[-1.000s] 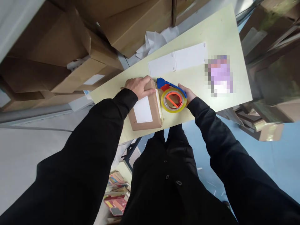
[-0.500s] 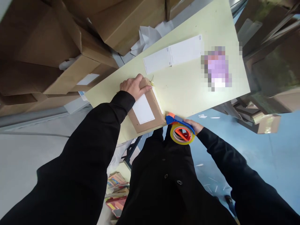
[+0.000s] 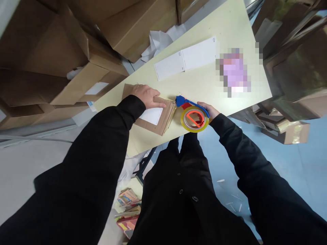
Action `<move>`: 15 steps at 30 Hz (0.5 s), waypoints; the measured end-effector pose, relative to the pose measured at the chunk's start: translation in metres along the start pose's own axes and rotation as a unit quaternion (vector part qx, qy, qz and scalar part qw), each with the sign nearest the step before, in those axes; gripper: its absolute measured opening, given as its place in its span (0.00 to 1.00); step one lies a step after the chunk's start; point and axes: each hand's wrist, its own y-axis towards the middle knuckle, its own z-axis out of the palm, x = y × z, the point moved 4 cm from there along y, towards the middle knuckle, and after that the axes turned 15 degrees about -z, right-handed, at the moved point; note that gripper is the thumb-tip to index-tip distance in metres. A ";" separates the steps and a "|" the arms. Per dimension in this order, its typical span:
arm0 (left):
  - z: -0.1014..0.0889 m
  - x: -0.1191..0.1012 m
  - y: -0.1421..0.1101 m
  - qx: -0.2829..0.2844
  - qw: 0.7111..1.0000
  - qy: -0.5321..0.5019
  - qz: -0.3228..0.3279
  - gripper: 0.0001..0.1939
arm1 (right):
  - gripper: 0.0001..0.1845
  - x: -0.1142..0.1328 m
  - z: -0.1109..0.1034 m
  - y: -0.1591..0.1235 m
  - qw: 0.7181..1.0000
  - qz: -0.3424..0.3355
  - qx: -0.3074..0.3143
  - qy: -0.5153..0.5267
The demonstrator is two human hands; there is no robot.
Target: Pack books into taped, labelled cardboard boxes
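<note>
A flat brown cardboard box (image 3: 167, 114) with a white label (image 3: 152, 115) lies on the pale yellow table. My left hand (image 3: 146, 95) rests on the box near its far edge, its fingers stretched out and the thumb spread apart. Shiny clear tape runs along the box's right end. My right hand (image 3: 208, 110) is wrapped round the blue handle of a tape dispenser (image 3: 190, 103), which carries a roll of yellowish tape (image 3: 183, 119) with an orange hub. The dispenser's blue head is beside the box's right end, close to its far corner.
Two white paper sheets (image 3: 199, 54) lie on the table (image 3: 224, 30) beyond the box, with a blurred purple item (image 3: 233, 73) to their right. Large open cartons (image 3: 102, 78) line the far left. More boxes (image 3: 293, 132) stand at right, above scraps on the blue floor.
My right hand has raised the tape dispenser away from me, from the box's near right corner to its far one. The box has turned and tilted, and my left fingers have straightened on it.
</note>
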 end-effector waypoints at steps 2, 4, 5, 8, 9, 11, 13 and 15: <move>0.002 0.004 0.003 -0.001 0.999 0.010 -0.043 0.30 | 0.13 -0.009 -0.005 -0.005 1.000 -0.022 -0.004 0.007; 0.002 0.006 0.002 -0.001 0.998 0.012 -0.057 0.29 | 0.13 -0.024 -0.012 -0.016 1.000 -0.027 -0.004 0.013; 0.002 0.005 0.001 0.004 0.998 0.009 -0.060 0.29 | 0.14 -0.032 -0.016 -0.023 1.000 -0.026 -0.007 0.012; 0.002 0.003 -0.004 0.019 0.997 -0.002 -0.080 0.30 | 0.16 -0.055 -0.021 -0.044 0.999 -0.040 -0.029 0.010; 0.003 0.004 -0.005 0.022 0.995 -0.006 -0.093 0.30 | 0.17 -0.059 -0.019 -0.047 0.998 -0.052 -0.037 0.012; 0.006 0.010 -0.010 0.019 0.991 -0.014 -0.134 0.31 | 0.15 -0.060 -0.011 -0.043 0.997 -0.072 -0.037 0.019; 0.008 0.020 -0.016 0.007 0.981 -0.028 -0.190 0.32 | 0.12 -0.047 0.002 -0.027 0.997 -0.070 -0.017 0.015; 0.004 0.028 -0.024 -0.034 0.971 -0.048 -0.230 0.34 | 0.09 -0.022 0.015 -0.004 0.998 -0.053 0.005 -0.012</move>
